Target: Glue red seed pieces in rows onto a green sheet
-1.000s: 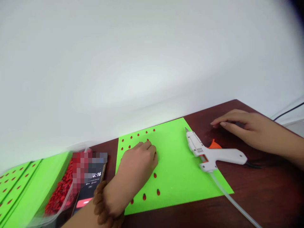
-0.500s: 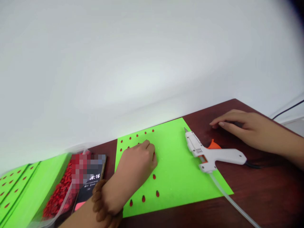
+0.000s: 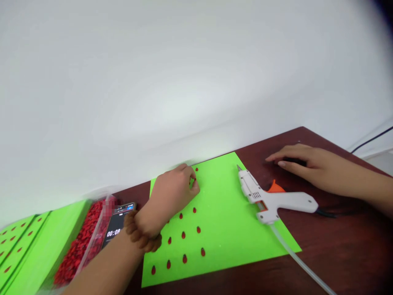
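While my left hand (image 3: 173, 190) pinches a tiny red teardrop seed (image 3: 194, 179), likely light and slippery, at its edges | flat bright-green craft sheet (image 3: 221, 241) beneath | right hand (image 3: 307, 164) open, empty

A craft corner, in a home or a small workroom, I can't tell which: a dark wooden worktop (image 3: 344, 262) against a white wall (image 3: 196, 82), a glue gun (image 3: 276, 203) across the green sheet's (image 3: 233, 241) edge, and a tub (image 3: 106, 213) of red pieces (image 3: 81, 246) and a phone (image 3: 115, 227) left of that sheet.
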`<state>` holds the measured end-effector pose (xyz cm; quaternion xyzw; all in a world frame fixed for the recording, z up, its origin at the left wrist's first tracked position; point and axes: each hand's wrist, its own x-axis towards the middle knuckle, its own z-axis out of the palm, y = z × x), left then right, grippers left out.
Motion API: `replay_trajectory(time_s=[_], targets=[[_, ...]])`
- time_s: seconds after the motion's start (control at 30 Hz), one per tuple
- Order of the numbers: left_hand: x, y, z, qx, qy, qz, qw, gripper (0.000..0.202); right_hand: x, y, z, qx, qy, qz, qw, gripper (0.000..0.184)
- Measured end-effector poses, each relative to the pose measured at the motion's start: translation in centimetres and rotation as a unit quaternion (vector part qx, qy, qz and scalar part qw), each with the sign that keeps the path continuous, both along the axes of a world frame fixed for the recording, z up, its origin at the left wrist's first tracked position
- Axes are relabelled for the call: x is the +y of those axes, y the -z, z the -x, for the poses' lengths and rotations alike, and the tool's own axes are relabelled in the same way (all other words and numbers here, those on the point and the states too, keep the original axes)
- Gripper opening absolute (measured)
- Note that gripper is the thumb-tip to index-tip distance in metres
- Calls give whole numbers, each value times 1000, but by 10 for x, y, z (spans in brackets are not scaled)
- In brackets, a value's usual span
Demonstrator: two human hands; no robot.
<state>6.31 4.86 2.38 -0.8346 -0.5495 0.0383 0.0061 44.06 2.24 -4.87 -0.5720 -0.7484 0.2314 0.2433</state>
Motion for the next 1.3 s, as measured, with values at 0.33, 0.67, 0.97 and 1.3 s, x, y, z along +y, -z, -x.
replay_trajectory(time_s=[0.33, 0.67, 0.97, 1.3], targets=[[10, 17, 1, -33, 8, 5, 999, 16, 0, -3, 1, 7, 4, 13, 1000, 43], [6, 13, 6, -49, 18, 11, 999, 23, 0, -5, 2, -1, -3, 13, 1000, 40], [-2, 19, 19, -38, 74, -13, 996, 31, 0, -2, 1, 2, 1, -4, 1000, 37], [-4, 22, 20, -37, 89, -28, 995, 32, 0, -6, 4, 1, 3, -5, 1000, 38]])
